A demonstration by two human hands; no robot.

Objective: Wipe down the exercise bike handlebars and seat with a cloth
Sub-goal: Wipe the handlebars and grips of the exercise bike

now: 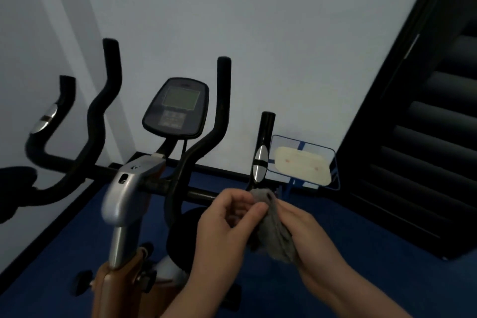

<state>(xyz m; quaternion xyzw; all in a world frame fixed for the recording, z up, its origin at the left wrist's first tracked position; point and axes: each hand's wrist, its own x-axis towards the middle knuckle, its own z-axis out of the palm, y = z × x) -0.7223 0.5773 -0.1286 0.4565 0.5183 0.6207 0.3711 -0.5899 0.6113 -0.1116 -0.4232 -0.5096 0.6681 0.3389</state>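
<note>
Two hands met over the grey cloth at the right end of the exercise bike's handlebars, as I watched through the head camera. My left hand had its fingers curled, pinching the cloth's upper edge between thumb and fingertips. My right hand lay under and beside the cloth, cradling the bunched fabric; its fingers were largely hidden behind the folds, so I judged it as grasping the cloth but could not see how tightly.

The cloth's top touched, or all but touched, the base of the short right-hand grip, which rose almost straight up and slightly away from the fingers, its silver pulse sensor just above them. That grip's long axis ran near vertical, so I judged the coming stroke would travel upward along it, away from me. Both hands were at the grip's foot, the left a shade nearer the crossbar. The taller inner bar stood up and to the left of the fingers, and the console farther left still. The far grips lay well apart, across the whole bar. No seat showed in the frame; I took it as not yet reachable from this stance.
</note>
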